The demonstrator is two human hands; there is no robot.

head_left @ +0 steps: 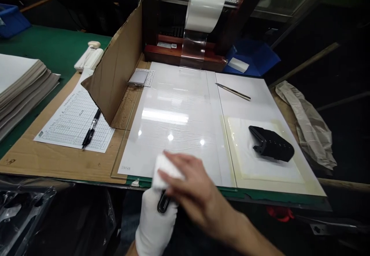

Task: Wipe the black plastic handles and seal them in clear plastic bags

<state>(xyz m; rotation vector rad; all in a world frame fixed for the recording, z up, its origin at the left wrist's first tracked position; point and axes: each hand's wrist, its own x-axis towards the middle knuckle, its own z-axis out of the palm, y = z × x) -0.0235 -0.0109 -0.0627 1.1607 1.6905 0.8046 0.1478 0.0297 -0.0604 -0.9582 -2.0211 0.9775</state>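
Note:
My right hand (pixel 196 188), bare and blurred by motion, presses a white cloth pad (pixel 167 171) between its fingers and thumb. Below it, my left hand (pixel 154 223) wears a white glove and grips a black handle (pixel 163 202), mostly hidden by the glove and pad. Both hands are at the front edge of a glossy white sheet (pixel 173 132). Further right, a black ridged block (pixel 271 144) lies on a cream-bordered pad (pixel 260 152). A slim metal tool (pixel 233 91) rests on the sheet's far side.
A cardboard flap (pixel 114 65) stands left of the sheet, beside a printed form (pixel 75 119) with a black pen (pixel 91 128). A paper stack (pixel 20 90) sits at far left. A film roll (pixel 206 5) hangs behind. Crumpled beige wrapping (pixel 305 127) lies at right.

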